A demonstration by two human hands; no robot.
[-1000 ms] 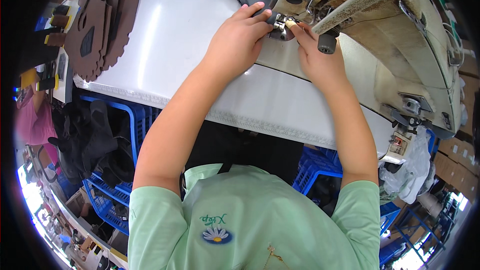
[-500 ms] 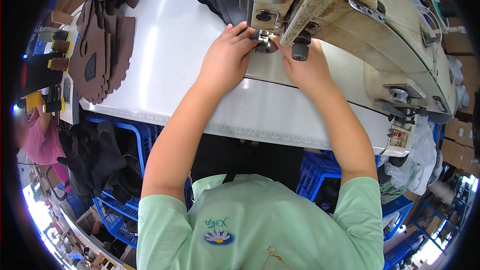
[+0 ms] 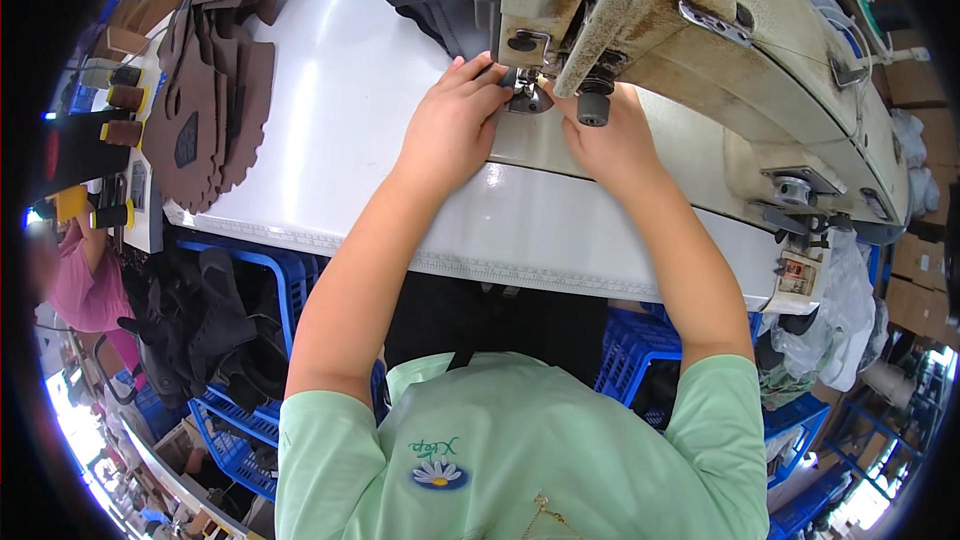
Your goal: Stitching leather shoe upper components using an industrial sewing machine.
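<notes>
A black, leather-like workpiece [image 3: 440,8] lies on the white table behind the needle area, its near part running under the sewing machine [image 3: 745,50]. My left hand [image 3: 450,125] rests beside the presser foot [image 3: 527,90], fingers together and pressing on the near edge of the workpiece. On the other side of the foot is my right hand [image 3: 612,140]. Its thumb side points toward the needle, but the machine head and a dark knob [image 3: 594,105] cover most of its fingers. What the right fingertips touch cannot be seen.
Brown scalloped cut pieces [image 3: 185,130] are stacked at the table's left, near thread spools [image 3: 122,133]. Blue crates [image 3: 632,345] stand below the front edge, one heaped with black pieces [image 3: 205,315]. Another person in pink [image 3: 85,285] is at the far left.
Both hands stay at the presser foot with hardly any movement. The whole view has shifted slightly.
</notes>
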